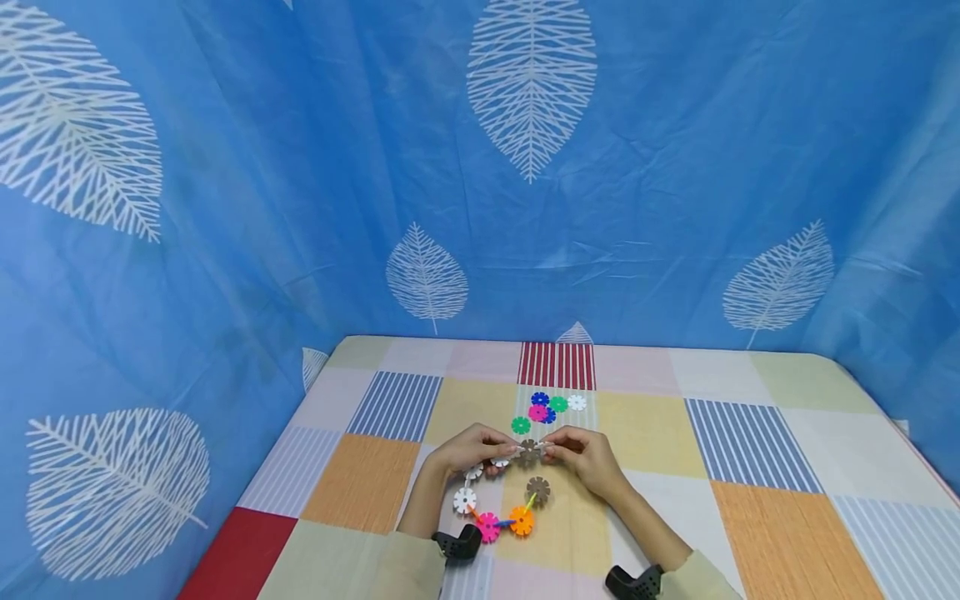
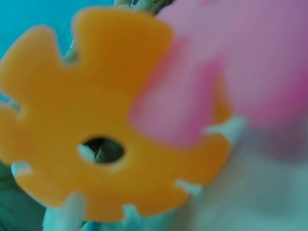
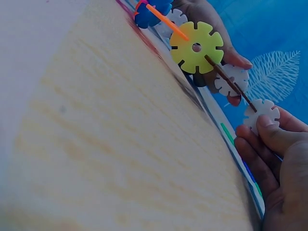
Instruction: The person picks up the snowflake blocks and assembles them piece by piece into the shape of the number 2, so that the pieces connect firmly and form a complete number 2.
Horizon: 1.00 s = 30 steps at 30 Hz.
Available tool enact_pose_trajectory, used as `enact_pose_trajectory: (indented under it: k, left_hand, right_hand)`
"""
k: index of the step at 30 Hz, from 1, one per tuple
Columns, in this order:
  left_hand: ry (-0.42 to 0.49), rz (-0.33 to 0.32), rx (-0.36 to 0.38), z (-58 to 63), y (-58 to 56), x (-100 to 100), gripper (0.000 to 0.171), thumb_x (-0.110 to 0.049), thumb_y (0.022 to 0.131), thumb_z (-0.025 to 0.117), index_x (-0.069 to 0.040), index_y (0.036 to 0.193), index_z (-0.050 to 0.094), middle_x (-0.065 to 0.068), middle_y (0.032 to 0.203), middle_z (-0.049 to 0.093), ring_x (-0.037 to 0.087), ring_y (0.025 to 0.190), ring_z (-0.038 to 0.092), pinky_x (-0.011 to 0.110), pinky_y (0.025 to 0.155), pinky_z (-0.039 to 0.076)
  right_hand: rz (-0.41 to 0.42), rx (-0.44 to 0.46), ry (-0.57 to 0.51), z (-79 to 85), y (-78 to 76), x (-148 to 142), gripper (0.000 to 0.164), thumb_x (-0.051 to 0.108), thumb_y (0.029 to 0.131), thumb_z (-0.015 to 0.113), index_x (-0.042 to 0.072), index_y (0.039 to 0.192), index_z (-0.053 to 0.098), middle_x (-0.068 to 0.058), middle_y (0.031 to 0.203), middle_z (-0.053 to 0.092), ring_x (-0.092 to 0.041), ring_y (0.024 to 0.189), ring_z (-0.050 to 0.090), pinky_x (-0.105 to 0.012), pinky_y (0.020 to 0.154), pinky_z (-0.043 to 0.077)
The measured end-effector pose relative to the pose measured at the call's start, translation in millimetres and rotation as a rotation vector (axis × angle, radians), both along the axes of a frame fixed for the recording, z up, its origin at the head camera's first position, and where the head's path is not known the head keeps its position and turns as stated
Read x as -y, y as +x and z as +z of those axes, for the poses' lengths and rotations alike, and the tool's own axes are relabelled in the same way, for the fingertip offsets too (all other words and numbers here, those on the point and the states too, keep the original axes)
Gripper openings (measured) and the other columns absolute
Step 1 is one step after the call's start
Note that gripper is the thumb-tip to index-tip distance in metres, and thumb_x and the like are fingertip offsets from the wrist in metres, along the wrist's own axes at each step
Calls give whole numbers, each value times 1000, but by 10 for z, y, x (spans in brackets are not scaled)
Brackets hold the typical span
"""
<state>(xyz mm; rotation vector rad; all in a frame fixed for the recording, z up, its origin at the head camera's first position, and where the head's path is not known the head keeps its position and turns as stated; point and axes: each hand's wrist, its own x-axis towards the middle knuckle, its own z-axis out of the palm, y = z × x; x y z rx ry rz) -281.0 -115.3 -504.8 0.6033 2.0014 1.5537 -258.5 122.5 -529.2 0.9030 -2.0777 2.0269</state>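
Above the table, my left hand (image 1: 471, 450) pinches a white notched disc (image 3: 232, 79) between thumb and fingers. A brown notched disc (image 1: 528, 454) stands between the two hands. On its other side my right hand (image 1: 581, 454) pinches a white notched disc (image 3: 262, 108) at the brown disc's edge. From the left hand a chain of slotted-together discs curves down: a white disc (image 1: 465, 500), a pink disc (image 1: 488, 527), an orange disc (image 1: 522, 521) and, at its free end, another brown disc (image 1: 537, 491). Close up, the left wrist view is filled by the orange disc (image 2: 110, 110) and a blurred pink one.
Beyond the hands lie loose discs: a green disc (image 1: 521, 425), a pink disc (image 1: 537, 412), a white disc (image 1: 577, 402), another green one and two blue ones. A patchwork cloth (image 1: 660, 433) covers the table. Blue leaf-print curtains (image 1: 637, 208) enclose it behind and at the sides.
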Motion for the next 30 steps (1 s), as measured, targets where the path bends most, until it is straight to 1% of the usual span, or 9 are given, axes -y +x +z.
enact_pose_trajectory:
  k: [4,7,11,13,17,20,22,26,30]
  left_hand:
    - [15,5,21,-6,-8,-4,30,-17,95,53,5,113,62,2,70,57,9,55,47,20,53,44]
    - [47,25,61,-22,-15,2,33,-22,95,52,3,115,59,4,75,58,10,59,51,22,57,47]
    - [131,79,127,-55,-22,23,36,-27,95,52,1,118,55,7,85,63,13,65,60,25,64,53]
    - [183,100,156,-71,-22,39,35,-26,95,52,1,117,54,9,89,64,15,68,63,27,66,54]
    - [266,117,195,-89,-20,68,26,-22,95,52,0,108,53,11,92,65,18,72,65,30,68,55]
    - [291,116,205,-89,-18,80,20,-20,95,52,-2,103,53,10,90,65,18,72,66,31,69,55]
    - [295,106,211,-88,-21,78,19,-19,95,51,-2,104,53,9,89,64,17,71,65,31,68,55]
    - [284,90,224,-83,-33,71,22,-21,95,51,-2,105,54,7,84,63,15,68,64,30,66,55]
    - [272,79,221,-95,-45,71,23,-24,96,49,-2,102,55,6,81,62,14,66,64,28,63,55]
  right_hand:
    - [-103,-84,52,110,67,40,12,-10,82,61,-8,92,65,-20,85,66,-27,75,66,-29,67,55]
    - [-148,-131,60,166,92,59,19,-14,82,59,-13,101,60,-25,91,64,-30,80,65,-27,72,54]
    - [-109,-92,11,107,35,50,39,-17,83,54,-17,121,46,-33,105,58,-37,87,62,-32,75,53]
    - [-116,-55,42,51,-14,46,41,-12,85,55,-13,125,45,-31,109,58,-36,90,63,-32,77,53]
    - [-185,-7,216,-24,-100,79,33,-2,85,62,-1,118,59,-17,104,64,-23,86,64,-26,74,53]
    - [-263,-50,385,-18,-148,148,30,5,82,68,6,112,66,-2,91,64,-12,75,60,-22,66,52]
    - [-301,-104,469,4,-181,209,29,8,81,70,6,110,67,3,83,60,-9,68,54,-21,60,49]
    - [-358,-186,619,53,-248,329,31,13,81,71,4,110,67,6,73,49,-6,62,44,-21,53,41]
    - [-409,-191,727,79,-293,401,28,18,80,72,7,106,68,7,70,48,-7,61,43,-22,52,39]
